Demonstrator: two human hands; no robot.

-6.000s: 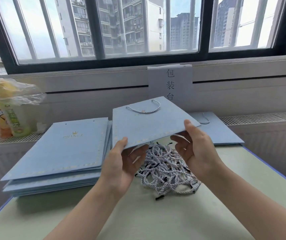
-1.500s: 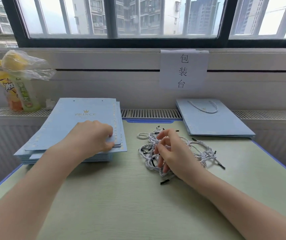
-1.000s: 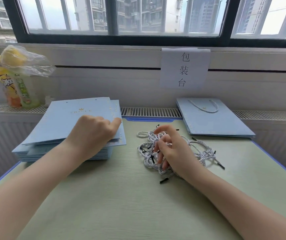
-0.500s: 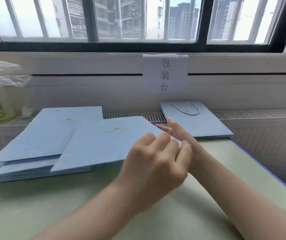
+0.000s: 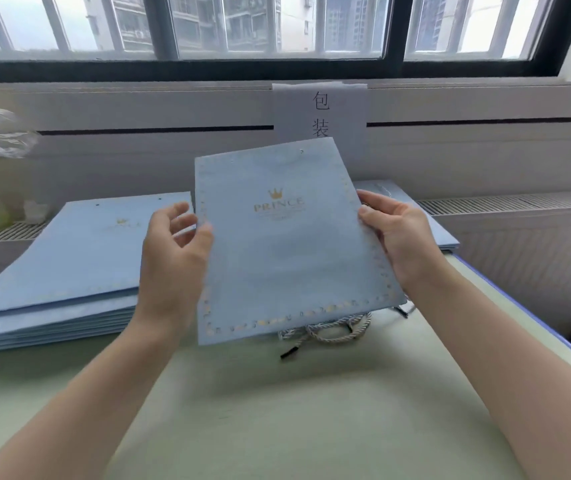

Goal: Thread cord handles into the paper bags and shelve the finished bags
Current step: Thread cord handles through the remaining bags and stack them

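head view: flat blue paper bag (image 5: pixel 287 244) held tilted above the table's (image 5: pixel 277 427) middle. right hand (image 5: pixel 398 233) grips its right edge; left hand (image 5: pixel 176 244) pinches its left edge, other fingers relaxed. cord pile (image 5: pixel 332 329) lies beneath the bag. unthreaded stack (image 5: pixel 66 268) at the left edge; finished bag (image 5: pixel 440 233) at the far right.

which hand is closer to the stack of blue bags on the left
Left. The left hand grips the held bag right beside the stack; the right hand is across that bag, on its far edge.
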